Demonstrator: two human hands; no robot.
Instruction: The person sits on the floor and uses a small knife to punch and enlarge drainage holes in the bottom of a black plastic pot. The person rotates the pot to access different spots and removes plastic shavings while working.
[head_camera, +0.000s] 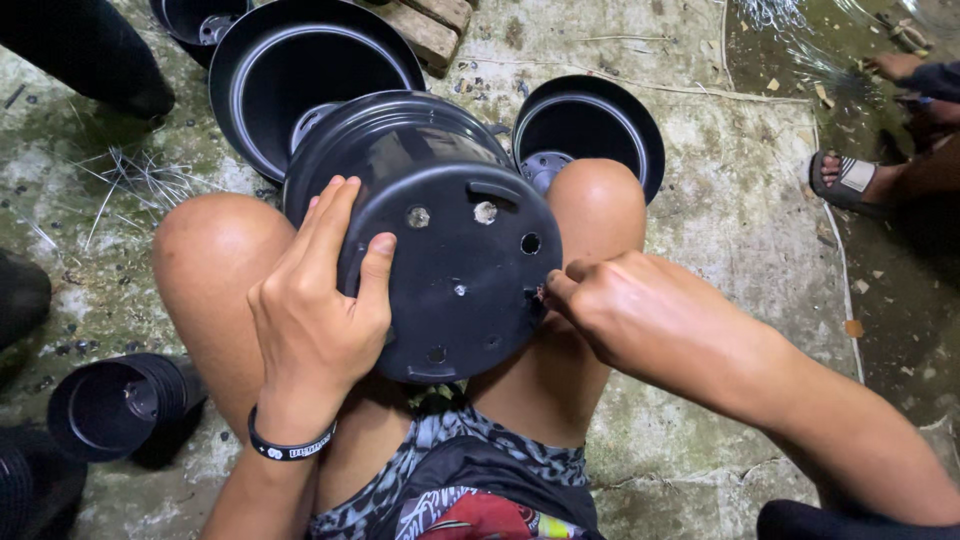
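A black plastic flower pot (440, 210) lies on its side between my bare knees, its round base with several drain holes facing me. My left hand (318, 300) grips the left side of the base, thumb on the bottom face, a black wristband on the wrist. My right hand (625, 310) has its fingers pinched at the right edge of the base, beside a hole; whether a small tool is held there I cannot tell.
More black pots stand on the mossy concrete: a large one (290, 70) behind, a smaller one (590, 125) by my right knee, a stack (115, 405) at lower left. Another person's sandalled foot (850, 180) rests at the right, near a wet patch. Wooden blocks (430, 25) lie at the top.
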